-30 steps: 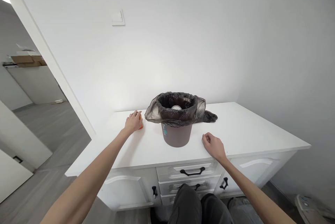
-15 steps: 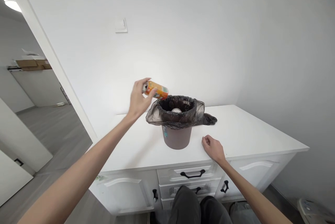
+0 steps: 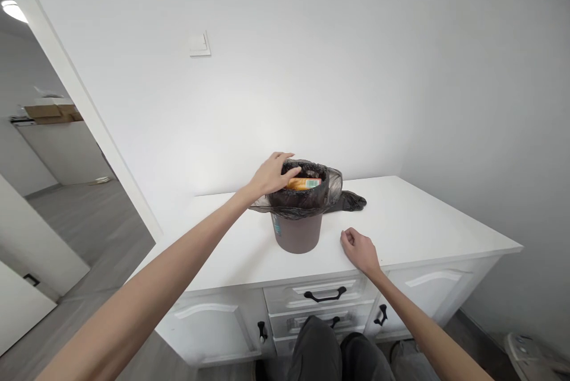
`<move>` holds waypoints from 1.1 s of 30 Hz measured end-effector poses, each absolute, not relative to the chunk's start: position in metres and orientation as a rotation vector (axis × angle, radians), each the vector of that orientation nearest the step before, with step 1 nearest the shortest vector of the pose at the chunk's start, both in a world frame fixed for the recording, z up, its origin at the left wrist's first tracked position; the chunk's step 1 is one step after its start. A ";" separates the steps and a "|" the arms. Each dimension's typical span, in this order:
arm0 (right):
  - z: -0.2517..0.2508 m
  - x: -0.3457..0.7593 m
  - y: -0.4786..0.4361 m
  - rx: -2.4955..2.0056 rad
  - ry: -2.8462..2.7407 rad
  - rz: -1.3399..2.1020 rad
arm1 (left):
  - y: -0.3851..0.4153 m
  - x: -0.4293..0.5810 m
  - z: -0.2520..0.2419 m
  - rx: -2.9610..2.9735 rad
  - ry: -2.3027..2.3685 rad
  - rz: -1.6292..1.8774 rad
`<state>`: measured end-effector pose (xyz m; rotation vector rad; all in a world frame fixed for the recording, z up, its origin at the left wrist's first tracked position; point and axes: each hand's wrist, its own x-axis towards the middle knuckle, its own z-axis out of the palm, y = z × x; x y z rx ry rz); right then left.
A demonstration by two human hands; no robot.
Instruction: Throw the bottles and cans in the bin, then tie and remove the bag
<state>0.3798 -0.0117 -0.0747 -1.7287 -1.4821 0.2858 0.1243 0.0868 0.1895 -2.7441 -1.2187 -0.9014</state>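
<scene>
"As the left hand [image 3: 272, 174] reached over the rim, what were its fingers doing?"

"Thumb and forefinger stood apart beside the orange can [image 3: 306, 184]; whether they gripped it, I couldn't tell. It lay on its side in the mouth of the bin [image 3: 297, 235]."

"How would it have handled?"

"Stiff but easily dented, I guessed, smooth enough to slip, and light if drained. Round the middle seemed the surest hold."

"What lined the bin?"

"A thin black bag [image 3: 296, 202], crumpled over the rim, one dark bunch trailing onto the bench [image 3: 436, 221]."

"And the right hand [image 3: 360, 250]?"

"Loosely curled, nothing visible in it, resting on that smooth white top, near the bin."

"Beyond?"

"Black-handled drawers [image 3: 285, 302] below, a pale wall [image 3: 320, 72] with a switch [image 3: 200, 44], and boxes [image 3: 51, 111] past the door frame [image 3: 78, 90]."
</scene>
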 end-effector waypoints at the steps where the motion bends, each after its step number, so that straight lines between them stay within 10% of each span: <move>1: -0.074 0.380 -0.012 -1.726 -1.481 0.291 | 0.090 0.118 0.187 -2.695 -1.194 -1.009; 7: -0.072 0.380 -0.011 -1.727 -1.473 0.282 | 0.111 0.051 0.143 -2.269 -1.453 -1.433; 19: -0.074 0.382 -0.010 -1.738 -1.494 0.274 | 0.051 -0.055 -0.021 -2.257 -2.166 -0.599; 33: -0.069 0.380 -0.013 -1.713 -1.476 0.308 | 0.046 -0.049 -0.037 -2.202 -2.114 -0.304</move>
